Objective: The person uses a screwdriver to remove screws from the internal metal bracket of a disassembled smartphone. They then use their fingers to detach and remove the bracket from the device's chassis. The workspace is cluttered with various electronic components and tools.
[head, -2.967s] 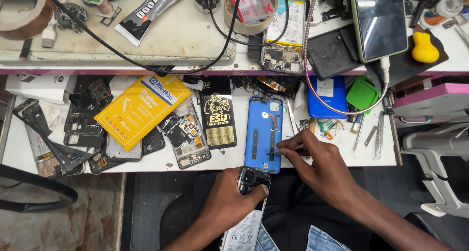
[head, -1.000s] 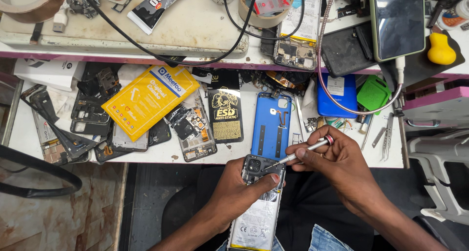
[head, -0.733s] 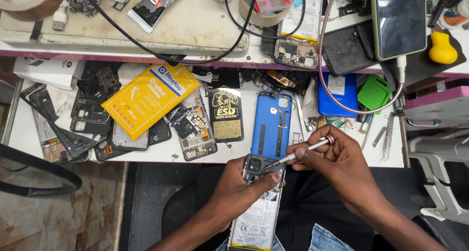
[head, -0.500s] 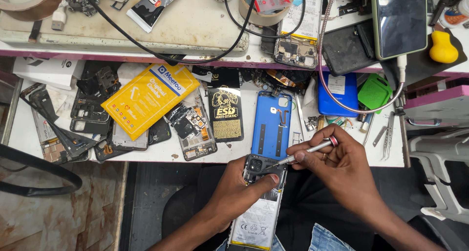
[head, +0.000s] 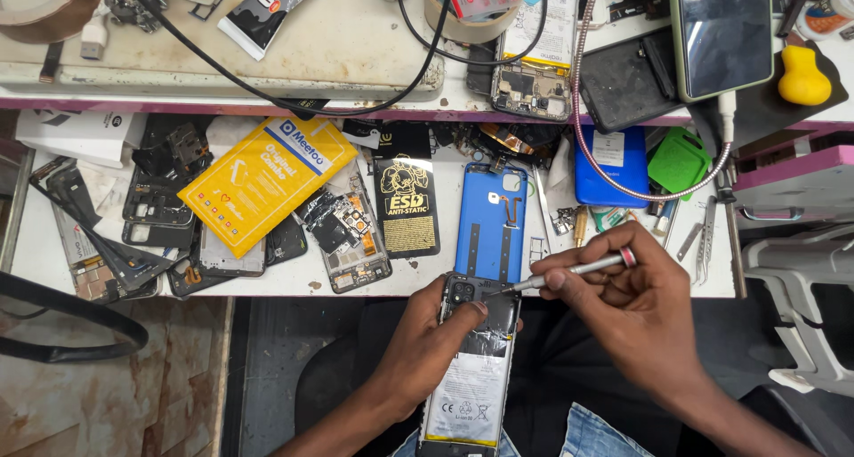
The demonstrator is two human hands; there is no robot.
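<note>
My left hand [head: 431,337] grips an opened phone [head: 467,368] by its upper left side, back cover off, white battery showing, held over my lap below the shelf edge. My right hand [head: 632,301] holds a thin silver screwdriver [head: 569,270] with a red end. Its tip touches the phone's top right corner near the camera block. The blue back cover [head: 491,224] lies flat on the white shelf just above the phone.
On the white shelf [head: 267,283] lie a yellow packet [head: 267,181], a black anti-static bag [head: 406,206], phone frames and boards [head: 342,234], a blue phone [head: 609,168], a green piece [head: 680,161], tweezers [head: 707,243]. Upper bench holds a glue tube [head: 267,8], cables, tape rolls, a phone on a stand [head: 721,30].
Three seconds ago my right hand was on the blue cover with no tool at the phone. Since one second ago the screwdriver stays at the phone's top, with only slight shifts.
</note>
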